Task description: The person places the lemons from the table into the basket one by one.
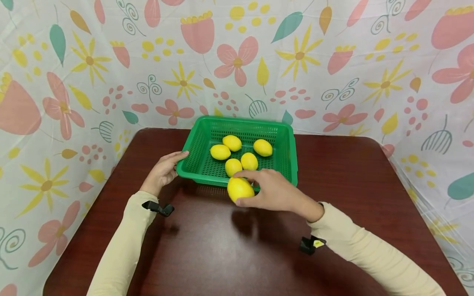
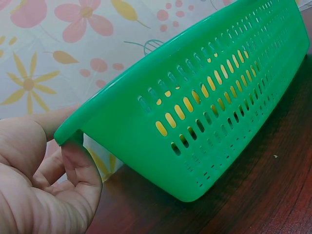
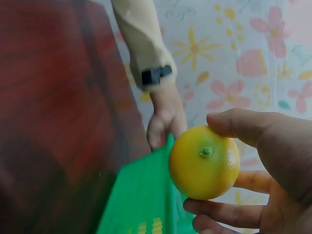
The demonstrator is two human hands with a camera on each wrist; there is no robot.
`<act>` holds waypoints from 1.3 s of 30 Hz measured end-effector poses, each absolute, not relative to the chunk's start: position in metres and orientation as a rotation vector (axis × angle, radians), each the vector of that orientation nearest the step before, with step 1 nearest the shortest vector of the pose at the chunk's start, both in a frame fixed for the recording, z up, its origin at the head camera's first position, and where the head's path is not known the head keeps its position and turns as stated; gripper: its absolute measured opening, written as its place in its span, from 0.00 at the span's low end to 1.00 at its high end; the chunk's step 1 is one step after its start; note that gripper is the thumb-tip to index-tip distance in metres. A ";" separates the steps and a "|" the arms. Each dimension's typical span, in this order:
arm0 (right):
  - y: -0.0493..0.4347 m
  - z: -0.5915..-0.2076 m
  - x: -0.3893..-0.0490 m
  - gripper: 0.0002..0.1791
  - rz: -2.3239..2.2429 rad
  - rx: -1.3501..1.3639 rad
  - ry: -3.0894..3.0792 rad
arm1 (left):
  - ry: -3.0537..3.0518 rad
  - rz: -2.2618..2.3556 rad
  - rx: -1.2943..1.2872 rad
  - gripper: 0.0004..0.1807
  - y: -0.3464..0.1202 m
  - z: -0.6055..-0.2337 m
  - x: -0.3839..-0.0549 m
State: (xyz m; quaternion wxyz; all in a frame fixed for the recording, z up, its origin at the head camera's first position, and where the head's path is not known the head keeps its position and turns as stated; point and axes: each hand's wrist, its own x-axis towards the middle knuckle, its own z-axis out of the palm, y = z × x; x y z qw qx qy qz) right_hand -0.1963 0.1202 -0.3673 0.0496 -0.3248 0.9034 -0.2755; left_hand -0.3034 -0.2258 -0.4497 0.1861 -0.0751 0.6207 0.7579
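Note:
A green plastic basket [image 1: 202, 174] with slotted walls stands at the back of the table, several yellow lemons [image 1: 263, 148] lying on its floor. My left hand [image 1: 163, 170] grips the basket's left end; in the left wrist view its thumb and curled fingers [image 2: 80, 168] pinch the rim. In my right hand [image 1: 275, 191] is another lemon [image 1: 240, 189], held between thumb and fingers over the basket's front edge. The right wrist view shows that lemon [image 3: 204, 163] with its green stem end toward the camera.
The dark wooden table [image 1: 207, 250] extends in front of and beside the basket. A flower-printed cloth [image 1: 237, 94] hangs behind and around the table. Black wrist cameras [image 1: 158, 208] are strapped over both pale sleeves.

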 end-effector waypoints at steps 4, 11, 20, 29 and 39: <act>0.133 -0.359 -0.213 0.36 -0.774 -0.912 2.764 | 1.750 2.130 -0.207 0.27 -0.227 -0.450 -0.303; 0.150 -0.350 -0.249 0.36 -0.660 -0.817 2.703 | 1.743 2.139 -0.198 0.25 -0.226 -0.450 -0.304; 0.164 -0.348 -0.289 0.38 -0.516 -0.698 2.631 | 1.744 2.146 -0.218 0.24 -0.225 -0.450 -0.304; 0.171 -0.355 -0.322 0.39 -0.428 -0.599 2.614 | 1.736 2.137 -0.208 0.27 -0.226 -0.451 -0.304; 0.167 -0.377 -0.346 0.37 -0.245 -0.549 2.660 | 1.722 2.149 -0.209 0.25 -0.226 -0.451 -0.305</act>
